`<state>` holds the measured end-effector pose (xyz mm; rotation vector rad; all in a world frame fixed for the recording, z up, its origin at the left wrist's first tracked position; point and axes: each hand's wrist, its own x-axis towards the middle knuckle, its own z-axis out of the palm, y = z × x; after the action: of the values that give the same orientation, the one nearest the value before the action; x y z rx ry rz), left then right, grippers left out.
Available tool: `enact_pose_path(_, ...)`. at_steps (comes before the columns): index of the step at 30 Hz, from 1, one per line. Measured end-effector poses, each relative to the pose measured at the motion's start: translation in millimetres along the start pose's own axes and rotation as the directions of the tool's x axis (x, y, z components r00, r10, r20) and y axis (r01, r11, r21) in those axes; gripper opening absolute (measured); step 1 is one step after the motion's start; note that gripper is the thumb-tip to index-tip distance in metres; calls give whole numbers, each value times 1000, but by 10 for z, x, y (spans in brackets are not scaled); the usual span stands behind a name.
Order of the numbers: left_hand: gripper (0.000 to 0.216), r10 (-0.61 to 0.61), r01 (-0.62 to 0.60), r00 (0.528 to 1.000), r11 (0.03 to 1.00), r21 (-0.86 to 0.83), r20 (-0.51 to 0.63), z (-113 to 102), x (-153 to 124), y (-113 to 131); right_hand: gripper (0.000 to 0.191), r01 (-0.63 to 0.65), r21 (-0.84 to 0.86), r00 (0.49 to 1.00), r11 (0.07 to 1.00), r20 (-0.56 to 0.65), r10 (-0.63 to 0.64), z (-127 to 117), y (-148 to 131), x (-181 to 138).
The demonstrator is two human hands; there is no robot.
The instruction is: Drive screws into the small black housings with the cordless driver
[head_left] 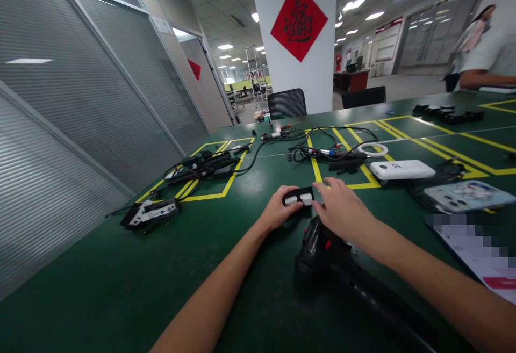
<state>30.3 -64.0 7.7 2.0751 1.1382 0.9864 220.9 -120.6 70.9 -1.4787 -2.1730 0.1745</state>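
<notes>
A small black case (pixel 299 192) with two white pieces in its near face sits at the middle of the table. My left hand (pixel 279 207) grips its left end, thumb along the near side. At the other end, my right hand (pixel 341 208) has its thumb and fingers closed around the case's edge; the exact contact is hard to see. Directly below and partly behind my right hand lies a black cordless power tool with red buttons (pixel 313 251), its long part running toward the lower right. Neither hand appears to hold the tool.
Black cables (pixel 209 165) and a black piece with white parts (pixel 151 213) lie left. More cables (pixel 326 153), a white power bank (pixel 402 170), a phone (pixel 470 195) and a clipboard (pixel 475 251) are right. Black brackets (pixel 447 113) and a seated person (pixel 489 57) are beyond.
</notes>
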Motion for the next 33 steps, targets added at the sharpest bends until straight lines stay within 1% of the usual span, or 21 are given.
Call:
enact_pose_path(2,43,0,0,1000,1000,5,-10,5,-14,1,45,-20,-51,999,998,34,22,-166,-115,-281)
enact_pose_path(3,43,0,0,1000,1000,9,-15,9,-19,-2,48,-27,-71,996,997,80,32,-217,-175,-429)
enact_pose_path(4,43,-1,1,1000,1000,13,-18,14,-22,-6,54,-48,-111,982,993,174,67,-239,-233,-570)
enact_pose_path(5,43,-1,1,1000,1000,19,-22,19,-21,-12,61,-66,-151,965,986,243,101,-232,-285,-695)
enact_pose_path(7,43,-4,5,999,1000,30,-33,29,-5,-27,76,-70,-234,942,970,305,142,-139,-355,-878)
enact_pose_path(9,43,-10,11,999,999,34,-34,41,31,-39,89,-71,-298,949,952,275,157,10,-372,-960)
enact_pose_path(11,43,-19,20,1000,999,30,-23,55,80,-45,87,-92,-339,962,936,214,172,147,-343,-968)
enact_pose_path(13,43,-34,34,999,999,26,-15,70,131,-41,83,-113,-332,965,937,187,183,227,-291,-948)
enact_pose_path(16,44,-61,61,998,998,23,-11,87,179,-19,84,-135,-238,963,962,197,184,214,-219,-948)
enact_pose_path(19,44,-78,78,997,997,15,-13,96,187,4,84,-168,-124,961,978,198,190,106,-189,-1000)
enact_pose_path(23,45,-80,80,997,997,12,-9,94,183,-6,83,-229,-24,950,973,212,229,-36,-170,-1080)
enact_pose_path(25,45,-75,75,997,997,11,-3,89,182,-23,84,-257,54,950,965,198,242,-96,-143,-1103)
enact_pose_path(28,50,-55,55,998,998,-2,-4,77,165,-27,84,-308,231,949,923,148,280,-216,-83,-1105)
enact_pose_path(31,53,18,-18,998,1000,-4,-65,68,118,7,83,-384,419,921,823,110,374,-400,-25,-1046)
enact_pose_path(32,50,44,-44,995,999,4,-88,67,101,21,80,-380,468,917,798,77,392,-466,-9,-1009)
enact_pose_path(33,45,65,-64,992,998,14,-104,68,86,33,71,-364,503,916,784,43,398,-529,6,-963)
